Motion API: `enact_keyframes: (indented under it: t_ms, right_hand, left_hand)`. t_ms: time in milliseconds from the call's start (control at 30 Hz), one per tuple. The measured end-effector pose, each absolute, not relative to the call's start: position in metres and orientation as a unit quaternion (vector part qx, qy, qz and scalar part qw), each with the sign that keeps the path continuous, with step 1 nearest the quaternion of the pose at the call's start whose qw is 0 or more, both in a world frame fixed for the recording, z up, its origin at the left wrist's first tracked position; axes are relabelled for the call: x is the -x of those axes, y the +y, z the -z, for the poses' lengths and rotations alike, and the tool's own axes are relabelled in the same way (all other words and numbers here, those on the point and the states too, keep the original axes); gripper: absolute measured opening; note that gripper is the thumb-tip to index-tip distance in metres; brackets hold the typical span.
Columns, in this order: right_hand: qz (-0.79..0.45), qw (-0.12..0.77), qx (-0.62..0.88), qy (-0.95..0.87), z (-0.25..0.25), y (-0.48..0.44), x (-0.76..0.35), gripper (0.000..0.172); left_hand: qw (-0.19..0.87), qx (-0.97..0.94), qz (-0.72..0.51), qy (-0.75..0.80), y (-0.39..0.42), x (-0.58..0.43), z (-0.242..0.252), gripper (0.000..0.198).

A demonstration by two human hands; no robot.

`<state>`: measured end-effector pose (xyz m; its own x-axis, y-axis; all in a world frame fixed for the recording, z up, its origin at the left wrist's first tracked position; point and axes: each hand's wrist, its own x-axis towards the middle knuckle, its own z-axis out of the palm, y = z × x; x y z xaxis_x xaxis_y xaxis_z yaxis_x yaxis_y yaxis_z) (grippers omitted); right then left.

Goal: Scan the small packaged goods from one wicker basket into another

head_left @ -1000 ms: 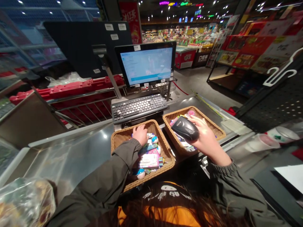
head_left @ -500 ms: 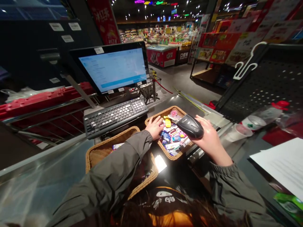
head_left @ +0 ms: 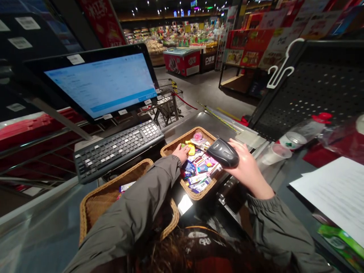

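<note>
My right hand (head_left: 243,166) is wrapped round a black handheld barcode scanner (head_left: 223,152), holding it above the right side of a wicker basket (head_left: 198,196). Small wrapped sweets and packets (head_left: 196,178) fill this basket. At its left side, my left hand (head_left: 181,152) reaches in with its fingers curled together. A small yellow packet (head_left: 192,150) lies right by those fingertips, with a bit of green showing beside them. What the fingers pinch, if anything, is too small to make out. My left forearm passes over a second wicker basket (head_left: 98,201) and hides part of its contents.
A keyboard (head_left: 119,149) and a monitor (head_left: 99,85) stand at the left. On the right are a plastic cup (head_left: 276,153), white paper sheets (head_left: 331,197) and a black perforated panel (head_left: 318,91) with a white hanger (head_left: 280,70). A shopping cart (head_left: 167,104) stands beyond the counter.
The camera view has shifted, so the whole scene sits further left. My left fingers, spread earlier, are now drawn together by the yellow packet. The scanner stays in my right hand over the basket.
</note>
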<state>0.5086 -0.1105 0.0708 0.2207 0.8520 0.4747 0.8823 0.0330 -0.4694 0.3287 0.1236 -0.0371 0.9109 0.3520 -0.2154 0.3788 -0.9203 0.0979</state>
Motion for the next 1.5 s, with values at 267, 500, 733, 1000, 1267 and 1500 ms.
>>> enact_keyframes:
  t_ms: [267,500,733,1000,1267,1500]
  right_hand:
    - [0.015,0.373,0.692,-0.618,-0.072,-0.105,-0.510,0.046]
    - [0.030,0.375,0.690,-0.619,-0.074,-0.107,-0.508,0.042]
    - [0.032,0.367,0.692,-0.621,-0.074,-0.110,-0.506,0.040]
    - [0.043,0.359,0.695,-0.621,-0.078,-0.116,-0.503,0.040]
    - [0.066,0.359,0.669,-0.647,-0.092,-0.118,-0.481,0.038]
    - [0.079,0.344,0.611,-0.708,-0.115,-0.118,-0.444,0.040]
  left_hand:
    - [0.032,-0.980,0.126,0.154,0.138,-0.326,0.044,0.035]
    - [0.025,-0.992,0.068,0.103,0.128,-0.329,0.037,0.020]
    - [0.035,-0.997,0.052,0.052,0.127,-0.331,0.037,0.025]
    - [0.076,-0.996,0.037,0.037,0.122,-0.326,0.015,0.021]
    - [0.022,-0.986,-0.135,0.096,0.114,-0.268,-0.071,0.023]
    - [-0.101,-0.919,-0.324,0.200,0.097,-0.184,-0.120,0.015]
